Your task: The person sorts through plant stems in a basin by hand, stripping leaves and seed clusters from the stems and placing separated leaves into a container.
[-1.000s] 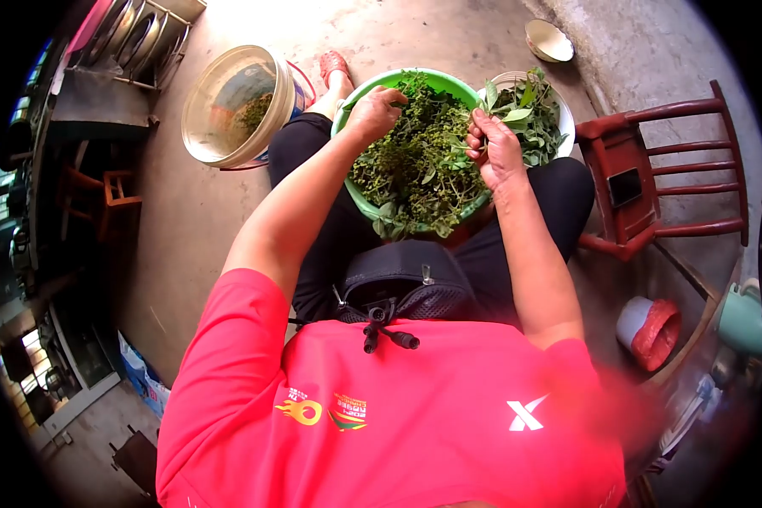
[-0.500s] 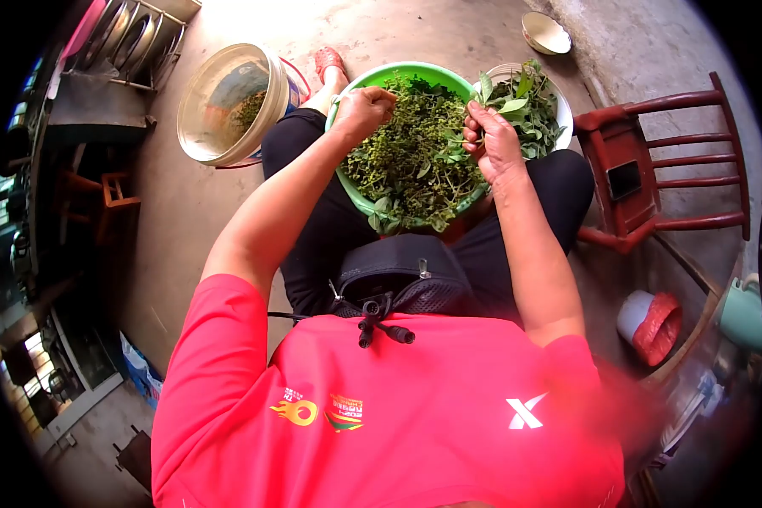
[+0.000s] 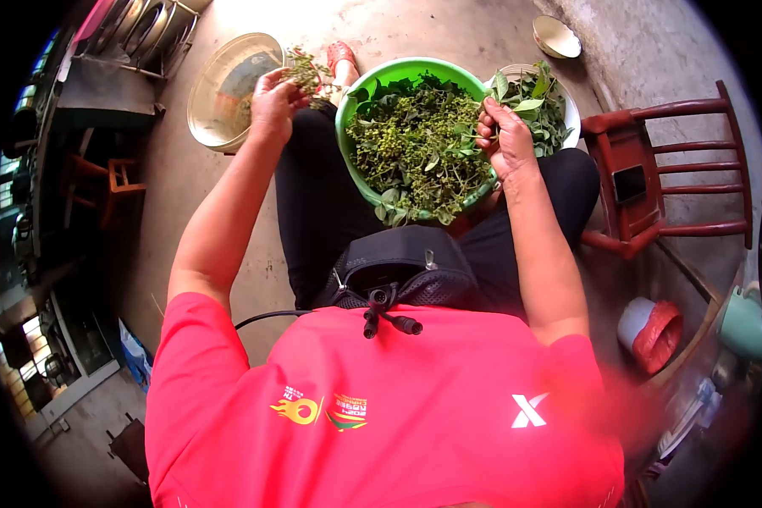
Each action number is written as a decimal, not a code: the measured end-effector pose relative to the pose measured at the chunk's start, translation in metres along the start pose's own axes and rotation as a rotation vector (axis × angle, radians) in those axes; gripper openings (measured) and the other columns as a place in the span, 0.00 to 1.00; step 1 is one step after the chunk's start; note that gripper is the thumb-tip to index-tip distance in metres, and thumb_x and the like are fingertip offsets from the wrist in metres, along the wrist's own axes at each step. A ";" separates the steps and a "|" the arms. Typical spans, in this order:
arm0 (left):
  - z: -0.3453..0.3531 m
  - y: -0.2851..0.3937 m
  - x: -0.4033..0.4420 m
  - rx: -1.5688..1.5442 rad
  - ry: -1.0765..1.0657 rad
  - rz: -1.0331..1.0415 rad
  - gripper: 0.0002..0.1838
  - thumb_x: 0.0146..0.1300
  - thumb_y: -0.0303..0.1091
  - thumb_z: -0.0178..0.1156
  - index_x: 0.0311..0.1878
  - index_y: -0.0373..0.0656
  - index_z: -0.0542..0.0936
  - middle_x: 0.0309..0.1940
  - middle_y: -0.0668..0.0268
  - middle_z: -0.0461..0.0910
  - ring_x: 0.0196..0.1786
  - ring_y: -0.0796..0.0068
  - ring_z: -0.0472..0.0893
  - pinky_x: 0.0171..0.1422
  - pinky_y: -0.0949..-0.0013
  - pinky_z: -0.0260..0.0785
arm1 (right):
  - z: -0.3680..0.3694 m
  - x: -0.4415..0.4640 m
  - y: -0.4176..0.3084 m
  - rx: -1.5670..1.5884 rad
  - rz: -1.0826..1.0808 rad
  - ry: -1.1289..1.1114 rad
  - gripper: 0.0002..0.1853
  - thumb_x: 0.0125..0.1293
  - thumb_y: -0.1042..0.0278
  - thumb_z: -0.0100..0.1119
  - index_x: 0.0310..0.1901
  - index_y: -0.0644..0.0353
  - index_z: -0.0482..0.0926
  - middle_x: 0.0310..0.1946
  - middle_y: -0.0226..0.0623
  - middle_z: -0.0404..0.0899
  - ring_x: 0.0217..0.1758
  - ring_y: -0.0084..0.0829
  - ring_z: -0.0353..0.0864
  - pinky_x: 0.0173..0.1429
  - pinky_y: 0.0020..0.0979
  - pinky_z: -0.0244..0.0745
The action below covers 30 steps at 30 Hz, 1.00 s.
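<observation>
My left hand [image 3: 275, 106] is closed on a sprig of small green berries [image 3: 307, 74], over the near rim of a pale bucket [image 3: 196, 114] on the left. Between my knees stands a green basin [image 3: 345, 140] heaped with green berry clusters [image 3: 415, 135] and some leaves. At the basin's right edge, my right hand [image 3: 506, 142] is closed round the stem of a leafy sprig [image 3: 516, 103]. Just behind it is a white basin [image 3: 572, 127] of leafy cuttings [image 3: 546, 114]. The bucket's contents are partly hidden by my left hand.
A dark red wooden chair [image 3: 622, 182] stands at the right with a dark flat object [image 3: 628, 183] on its seat. A cream bowl [image 3: 557, 38] sits on the floor at the back right. To the left are a small wooden stool [image 3: 125, 178] and a rack of pans [image 3: 140, 34].
My left hand has moved left from over the green basin to the bucket, and a berry sprig now shows in it. My right hand keeps hold of the leafy sprig.
</observation>
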<state>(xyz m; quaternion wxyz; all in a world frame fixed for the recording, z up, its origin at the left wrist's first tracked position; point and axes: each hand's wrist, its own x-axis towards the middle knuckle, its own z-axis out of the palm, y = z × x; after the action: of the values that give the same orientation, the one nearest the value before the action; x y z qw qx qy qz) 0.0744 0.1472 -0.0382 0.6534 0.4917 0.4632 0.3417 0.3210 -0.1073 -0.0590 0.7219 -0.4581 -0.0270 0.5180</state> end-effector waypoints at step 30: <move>0.044 -0.061 -0.061 0.836 -0.590 0.168 0.10 0.49 0.27 0.61 0.37 0.42 0.77 0.24 0.75 0.70 0.25 0.86 0.68 0.31 0.78 0.64 | 0.003 0.003 0.001 -0.033 0.012 0.042 0.08 0.64 0.64 0.58 0.31 0.51 0.70 0.21 0.22 0.67 0.20 0.15 0.65 0.22 0.19 0.60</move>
<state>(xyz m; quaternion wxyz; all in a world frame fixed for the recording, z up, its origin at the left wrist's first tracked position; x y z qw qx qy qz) 0.0947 0.0602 -0.0764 0.4743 0.8216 0.3153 0.0255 0.3197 -0.1027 -0.0595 0.7115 -0.4808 -0.0174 0.5122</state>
